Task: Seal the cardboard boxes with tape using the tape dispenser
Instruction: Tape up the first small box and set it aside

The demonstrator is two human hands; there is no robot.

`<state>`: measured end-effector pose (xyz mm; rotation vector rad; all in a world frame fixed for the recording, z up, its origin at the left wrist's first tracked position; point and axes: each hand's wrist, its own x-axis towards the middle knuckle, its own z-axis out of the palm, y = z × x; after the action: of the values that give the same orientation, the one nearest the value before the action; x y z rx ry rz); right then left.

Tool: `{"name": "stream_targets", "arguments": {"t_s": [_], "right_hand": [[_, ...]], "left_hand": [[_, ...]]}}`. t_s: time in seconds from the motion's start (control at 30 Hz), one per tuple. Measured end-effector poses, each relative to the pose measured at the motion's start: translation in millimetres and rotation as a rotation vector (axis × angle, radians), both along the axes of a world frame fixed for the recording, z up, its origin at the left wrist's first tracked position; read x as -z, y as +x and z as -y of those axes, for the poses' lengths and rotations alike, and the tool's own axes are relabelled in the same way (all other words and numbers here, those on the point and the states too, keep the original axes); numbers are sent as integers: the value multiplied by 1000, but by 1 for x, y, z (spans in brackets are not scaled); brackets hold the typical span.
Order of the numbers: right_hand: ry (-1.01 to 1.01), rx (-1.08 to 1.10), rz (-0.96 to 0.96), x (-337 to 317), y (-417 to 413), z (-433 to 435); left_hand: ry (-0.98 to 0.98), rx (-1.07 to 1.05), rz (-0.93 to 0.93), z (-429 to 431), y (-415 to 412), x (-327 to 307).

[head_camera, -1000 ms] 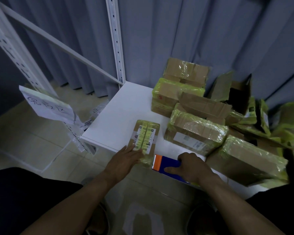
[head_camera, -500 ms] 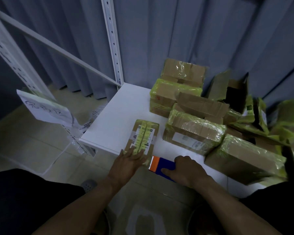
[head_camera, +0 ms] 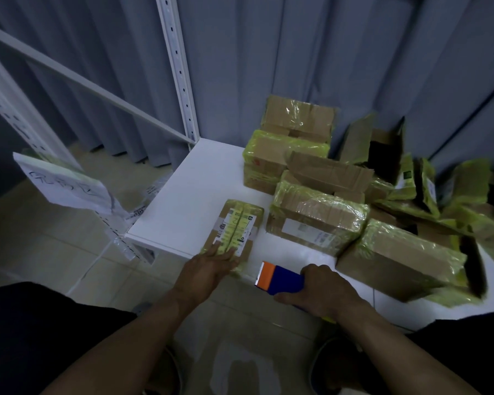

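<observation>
A small flat cardboard box (head_camera: 234, 226), with a white label and strips of yellow-green tape, lies near the front edge of the white table (head_camera: 194, 189). My left hand (head_camera: 208, 269) presses flat on its near end, fingers straight. To the right, my right hand (head_camera: 322, 289) grips the blue tape dispenser (head_camera: 280, 277), whose orange nose points left toward the small box. The dispenser's rear is hidden under my hand.
Several larger taped cardboard boxes (head_camera: 317, 220) are piled on the table's right and back, one open box (head_camera: 382, 149) among them. A white shelf upright (head_camera: 180, 69) stands at the back left corner. A handwritten paper sign (head_camera: 63, 186) hangs at left. Grey curtains lie behind.
My left hand slid back a little along the small box's near end. My right hand with the dispenser stayed beside the box, and the view shifted slightly.
</observation>
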<state>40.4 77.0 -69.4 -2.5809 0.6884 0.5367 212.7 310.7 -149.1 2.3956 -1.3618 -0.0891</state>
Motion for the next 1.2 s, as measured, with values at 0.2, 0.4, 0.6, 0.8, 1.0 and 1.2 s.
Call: {"name": "stream_targets", "arguments": {"t_s": [0.2, 0.4, 0.6, 0.8, 1.0, 1.2], "right_hand": [[-54, -34, -26, -1, 19, -5], [-91, -94, -19, -10, 37, -14], [-171, -130, -43, -24, 42, -18], [-343, -225, 32, -26, 38, -25], [-345, -156, 116, -24, 37, -17], [-173, -43, 149, -15, 36, -13]], "left_hand": [[-142, -16, -265, -7, -2, 1], [-216, -9, -403, -16, 2, 1], [-289, 32, -429, -19, 2, 5], [-273, -13, -464, -16, 7, -2], [-386, -77, -537, -18, 19, -22], [-145, -159, -178, -19, 13, -21]]}}
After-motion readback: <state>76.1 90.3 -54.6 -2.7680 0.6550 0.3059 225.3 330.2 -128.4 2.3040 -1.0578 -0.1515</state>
